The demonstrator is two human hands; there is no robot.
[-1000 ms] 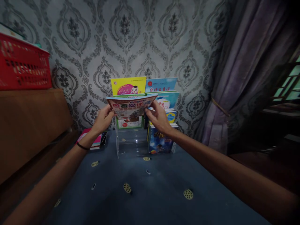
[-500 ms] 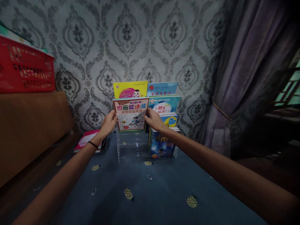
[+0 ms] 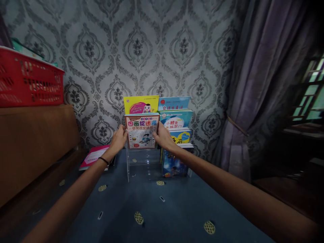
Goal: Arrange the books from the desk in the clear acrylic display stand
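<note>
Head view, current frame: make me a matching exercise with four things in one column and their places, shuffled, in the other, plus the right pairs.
Things
1. Brown-bordered book
2. Yellow book
3. Red basket
4. Pink book

Places
A. On top of the brown wooden furniture
B. Lying to the left of the clear stand
C. Between the left hand and the right hand
D. Upright, behind the book that the hands hold

Right pairs: 1-C, 2-D, 3-A, 4-B
</note>
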